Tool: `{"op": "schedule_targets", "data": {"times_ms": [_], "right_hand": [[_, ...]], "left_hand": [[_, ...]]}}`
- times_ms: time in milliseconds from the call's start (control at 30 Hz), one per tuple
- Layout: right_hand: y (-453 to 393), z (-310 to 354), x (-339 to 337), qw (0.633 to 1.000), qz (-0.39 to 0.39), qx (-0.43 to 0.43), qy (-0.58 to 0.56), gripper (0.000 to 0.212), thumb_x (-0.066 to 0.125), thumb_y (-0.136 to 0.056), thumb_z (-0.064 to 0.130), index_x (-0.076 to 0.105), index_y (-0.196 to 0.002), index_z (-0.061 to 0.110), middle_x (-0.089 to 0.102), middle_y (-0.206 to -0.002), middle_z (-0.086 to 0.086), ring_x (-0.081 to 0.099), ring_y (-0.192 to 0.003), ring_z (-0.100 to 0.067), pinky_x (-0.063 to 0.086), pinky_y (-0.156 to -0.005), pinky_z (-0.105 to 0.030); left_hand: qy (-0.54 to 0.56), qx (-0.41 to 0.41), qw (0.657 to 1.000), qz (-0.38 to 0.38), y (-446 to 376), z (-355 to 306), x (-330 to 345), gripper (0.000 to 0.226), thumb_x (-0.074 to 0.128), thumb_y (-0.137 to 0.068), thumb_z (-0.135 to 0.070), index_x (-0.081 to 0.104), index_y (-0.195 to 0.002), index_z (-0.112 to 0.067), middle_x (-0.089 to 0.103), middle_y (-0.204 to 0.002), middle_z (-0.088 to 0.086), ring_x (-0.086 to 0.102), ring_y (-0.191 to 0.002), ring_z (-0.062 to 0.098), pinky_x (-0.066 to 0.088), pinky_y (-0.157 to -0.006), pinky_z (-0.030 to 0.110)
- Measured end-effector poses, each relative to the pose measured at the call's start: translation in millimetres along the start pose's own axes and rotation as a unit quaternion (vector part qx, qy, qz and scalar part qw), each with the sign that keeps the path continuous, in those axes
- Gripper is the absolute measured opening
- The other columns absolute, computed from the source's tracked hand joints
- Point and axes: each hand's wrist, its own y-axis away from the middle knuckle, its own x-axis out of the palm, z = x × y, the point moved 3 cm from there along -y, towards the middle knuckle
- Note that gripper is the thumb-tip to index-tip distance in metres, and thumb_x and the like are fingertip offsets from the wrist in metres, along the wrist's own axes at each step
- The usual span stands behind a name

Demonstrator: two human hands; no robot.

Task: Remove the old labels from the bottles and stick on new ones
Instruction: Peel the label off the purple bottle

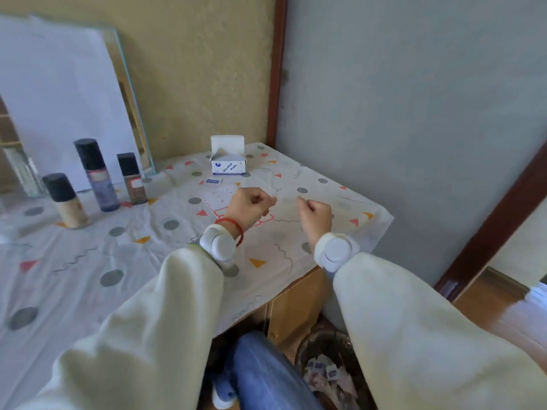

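Above the patterned tablecloth (88, 261), left hand (247, 207) and right hand (315, 216), fingers curled, seemingly empty.

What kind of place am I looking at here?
Probably a room at home, not a workshop: a patterned cloth covers the table, a mirror leans against the wall, and a wooden door frame stands in the corner.
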Motion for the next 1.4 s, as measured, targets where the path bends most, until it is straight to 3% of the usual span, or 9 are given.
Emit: {"op": "schedule_targets", "data": {"times_ms": [233,367,567,633,800,967,1067,1267,1400], "right_hand": [[10,39,86,0.997,0.072,-0.023,-0.009,0.041,0.058,-0.088,0.013,0.034,-0.055,0.008,0.026,-0.061,-0.011,0.025,-0.061,-0.018,0.023,-0.055,-0.03],[18,51,130,0.992,0.116,-0.039,-0.009,0.044,0.057,-0.089,0.011,0.03,-0.054,0.01,0.026,-0.062,-0.012,0.025,-0.062,-0.02,0.021,-0.057,-0.03],[26,50,176,0.987,0.162,-0.017,-0.005,0.043,0.057,-0.089,0.011,0.037,-0.051,0.006,0.034,-0.045,-0.002,0.039,-0.038,-0.004,0.032,-0.049,-0.023],[28,47,187,0.984,0.178,-0.004,-0.006,0.038,0.057,-0.089,0.014,0.044,-0.055,0.004,0.039,-0.052,-0.01,0.05,-0.052,-0.013,0.037,-0.058,-0.027],[30,42,205,0.979,0.203,0.0,0.005,0.035,0.057,-0.089,0.017,0.051,-0.059,0.0,0.038,-0.064,-0.013,0.036,-0.065,-0.018,0.028,-0.062,-0.03],[31,40,212,0.979,0.202,-0.011,0.005,0.032,0.056,-0.088,0.016,0.046,-0.059,0.007,0.033,-0.061,-0.013,0.031,-0.061,-0.018,0.024,-0.056,-0.028],[31,36,216,0.979,0.202,-0.012,-0.003,0.033,0.055,-0.086,0.016,0.043,-0.057,0.008,0.03,-0.053,-0.006,0.027,-0.054,-0.015,0.023,-0.05,-0.027],[33,31,222,0.977,0.214,-0.009,0.002,0.039,0.054,-0.085,0.016,0.035,-0.051,0.013,0.033,-0.033,0.011,0.034,-0.035,-0.003,0.024,-0.039,-0.013],[33,31,224,0.975,0.222,-0.004,0.009,0.034,0.054,-0.086,0.017,0.042,-0.056,0.007,0.037,-0.034,0.011,0.035,-0.038,-0.003,0.029,-0.047,-0.021]], "left_hand": [[-0.035,-0.021,0.996,-0.081,21,14,-104,0.014,0.065,-0.088,-0.006,0.065,-0.076,0.0,0.057,-0.058,0.007,0.051,-0.042,-0.001,0.044,-0.049,0.012],[-0.084,-0.047,0.987,-0.13,34,28,-155,0.014,0.067,-0.088,-0.015,0.068,-0.077,-0.006,0.061,-0.062,0.004,0.055,-0.054,0.013,0.05,-0.057,0.025],[-0.094,-0.068,0.98,-0.163,48,49,-194,0.015,0.067,-0.087,-0.014,0.069,-0.08,-0.001,0.062,-0.061,0.004,0.055,-0.057,0.014,0.049,-0.061,0.022],[-0.115,-0.073,0.977,-0.166,52,56,-201,0.015,0.067,-0.087,-0.014,0.068,-0.075,-0.006,0.061,-0.06,0.001,0.055,-0.056,0.011,0.047,-0.061,0.019],[-0.205,-0.132,0.951,-0.188,53,75,-225,0.012,0.063,-0.087,-0.011,0.065,-0.075,-0.009,0.061,-0.064,-0.002,0.054,-0.058,0.007,0.045,-0.063,0.018],[-0.276,-0.194,0.925,-0.172,54,89,-243,0.01,0.071,-0.082,-0.015,0.065,-0.075,-0.018,0.065,-0.079,0.001,0.061,-0.078,0.019,0.05,-0.077,0.024],[-0.31,-0.217,0.916,-0.134,53,94,-242,0.01,0.073,-0.081,-0.022,0.072,-0.09,-0.018,0.064,-0.096,0.0,0.059,-0.091,0.02,0.047,-0.084,0.025],[-0.314,-0.244,0.914,-0.083,50,96,-237,0.018,0.077,-0.078,-0.023,0.075,-0.095,-0.016,0.066,-0.093,-0.002,0.058,-0.085,0.017,0.042,-0.076,0.022],[-0.317,-0.254,0.91,-0.077,50,95,-236,0.016,0.073,-0.082,-0.02,0.073,-0.095,-0.011,0.066,-0.092,0.003,0.056,-0.081,0.019,0.043,-0.074,0.024]]}}
